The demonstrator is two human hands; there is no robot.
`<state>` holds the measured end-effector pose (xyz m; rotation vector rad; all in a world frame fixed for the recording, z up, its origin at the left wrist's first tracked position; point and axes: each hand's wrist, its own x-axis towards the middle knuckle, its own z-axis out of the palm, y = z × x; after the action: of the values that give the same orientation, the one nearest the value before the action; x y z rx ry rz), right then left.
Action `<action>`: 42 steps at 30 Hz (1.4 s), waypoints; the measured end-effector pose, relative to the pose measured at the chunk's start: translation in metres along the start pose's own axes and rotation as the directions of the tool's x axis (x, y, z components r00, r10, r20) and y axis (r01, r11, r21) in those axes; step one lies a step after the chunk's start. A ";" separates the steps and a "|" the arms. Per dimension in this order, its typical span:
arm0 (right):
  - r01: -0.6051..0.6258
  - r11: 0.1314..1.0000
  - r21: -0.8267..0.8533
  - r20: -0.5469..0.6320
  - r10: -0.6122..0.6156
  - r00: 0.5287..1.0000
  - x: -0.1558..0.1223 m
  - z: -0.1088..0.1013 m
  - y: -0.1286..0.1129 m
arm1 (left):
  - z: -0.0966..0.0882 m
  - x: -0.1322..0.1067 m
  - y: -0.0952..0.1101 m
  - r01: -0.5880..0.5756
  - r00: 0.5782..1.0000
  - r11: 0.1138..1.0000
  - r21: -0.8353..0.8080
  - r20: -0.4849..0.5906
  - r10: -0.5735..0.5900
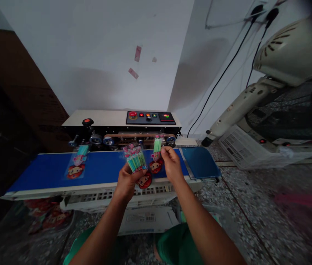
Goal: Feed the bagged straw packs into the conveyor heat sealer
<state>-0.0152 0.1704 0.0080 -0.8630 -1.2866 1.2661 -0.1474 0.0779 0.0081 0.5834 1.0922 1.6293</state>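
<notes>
The person's 2 bare forearms reach up from the bottom, well apart at the elbow end and closer together at the wrists. The left forearm (pixel 104 222) slants up and right to the left hand (pixel 126 183), which is over the near edge of the blue belt (pixel 102 170). Its thumb (pixel 139 174) lies pressed across the front, pointing right; the fingers curl behind, mostly hidden. The right forearm (pixel 198 222) slants up and left, its wrist nearly straight. The right hand (pixel 171 166) is above the belt near its right end, a little farther from the near edge than the left, thumb and index finger pinched. The 2 hands are near each other, apart. Green clothing (pixel 174 243) shows below the 2 arms.
</notes>
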 end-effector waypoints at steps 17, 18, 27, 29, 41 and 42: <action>-0.276 0.265 -0.924 -0.289 -0.014 0.957 0.046 -0.075 0.002 | 0.000 -0.002 0.000 0.019 0.999 1.000 0.019 -0.032 -0.019; -0.234 0.273 -0.933 -0.251 -0.028 0.968 0.046 -0.067 0.001 | 0.000 -0.002 -0.001 0.014 0.999 0.999 0.030 -0.032 -0.013; 0.055 0.939 -0.340 0.383 0.085 0.920 0.002 0.001 -0.016 | 0.001 0.001 -0.001 -0.002 0.999 0.999 0.039 -0.052 0.004; 0.060 0.959 -0.277 0.390 0.055 0.919 -0.006 0.008 -0.014 | 0.001 -0.001 -0.001 0.001 0.999 1.000 0.027 -0.052 0.000; -0.021 0.999 0.043 0.085 0.017 0.996 -0.011 0.020 -0.004 | 0.003 0.000 -0.001 0.033 0.999 0.994 -0.102 -0.026 -0.035; -0.003 0.998 0.065 0.043 0.000 0.999 -0.008 0.018 -0.004 | 0.002 0.000 -0.001 0.040 0.998 0.994 -0.105 -0.043 -0.045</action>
<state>-0.0303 0.1585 0.0128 -0.7945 -1.2723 1.3266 -0.1448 0.0788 0.0083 0.4542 1.0382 1.6587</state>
